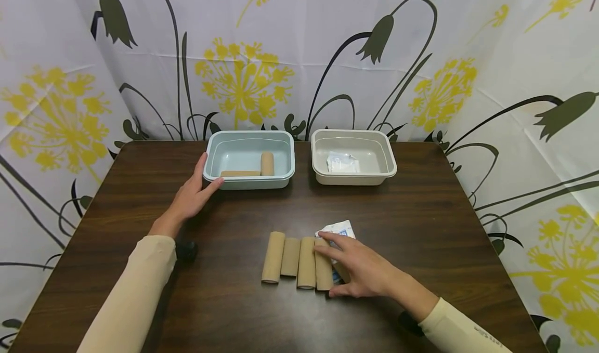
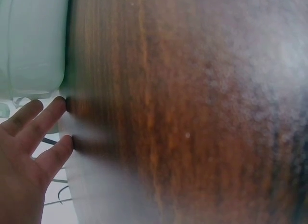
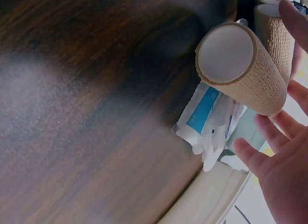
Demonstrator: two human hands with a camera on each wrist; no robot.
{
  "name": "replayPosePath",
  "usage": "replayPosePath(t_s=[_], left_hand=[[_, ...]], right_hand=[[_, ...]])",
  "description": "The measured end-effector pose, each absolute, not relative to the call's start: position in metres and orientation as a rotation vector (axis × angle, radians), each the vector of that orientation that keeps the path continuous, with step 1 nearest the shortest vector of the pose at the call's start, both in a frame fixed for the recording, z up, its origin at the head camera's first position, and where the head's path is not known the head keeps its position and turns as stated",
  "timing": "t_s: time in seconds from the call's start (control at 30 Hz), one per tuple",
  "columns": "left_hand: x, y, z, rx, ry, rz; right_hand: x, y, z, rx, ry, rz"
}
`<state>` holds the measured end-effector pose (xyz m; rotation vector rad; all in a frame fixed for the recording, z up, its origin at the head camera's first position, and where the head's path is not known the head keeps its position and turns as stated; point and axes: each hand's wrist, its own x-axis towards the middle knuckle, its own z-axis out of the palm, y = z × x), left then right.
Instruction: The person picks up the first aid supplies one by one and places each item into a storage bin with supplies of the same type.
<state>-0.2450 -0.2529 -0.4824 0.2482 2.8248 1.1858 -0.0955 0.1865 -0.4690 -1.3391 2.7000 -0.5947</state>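
A person's right hand [image 1: 360, 270], fingers loosely spread, rests on the rightmost of four tan bandage rolls [image 1: 323, 265] lined up on the dark wooden table [image 1: 421, 223], with a white and blue paper packet [image 1: 338, 231] partly beneath it. The left hand [image 1: 192, 197], fingers straight and relaxed, touches the pale blue plastic tray [image 1: 248, 158] holding two more rolls. Lifting that one roll cleanly probably means curling thumb and fingers around it alone; the palm hides whether anything else lies underneath.
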Motion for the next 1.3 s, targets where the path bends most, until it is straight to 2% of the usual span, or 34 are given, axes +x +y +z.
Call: replayPosePath(t_s=[0.53,0.87,1.3], left_hand=[[-0.243,-0.253,-0.482,0.261,2.824,1.207],[-0.243,-0.254,-0.482,0.258,2.826,1.199],[-0.243,-0.253,-0.481,0.254,2.819,1.195]], right_hand=[[-0.095,0.186,-0.468,-1.323,2.704,-0.575],[-0.097,0.185,-0.455,-1.272,2.697,-0.589],[-0.120,0.175,-0.438,-1.298,2.701,-0.664]])
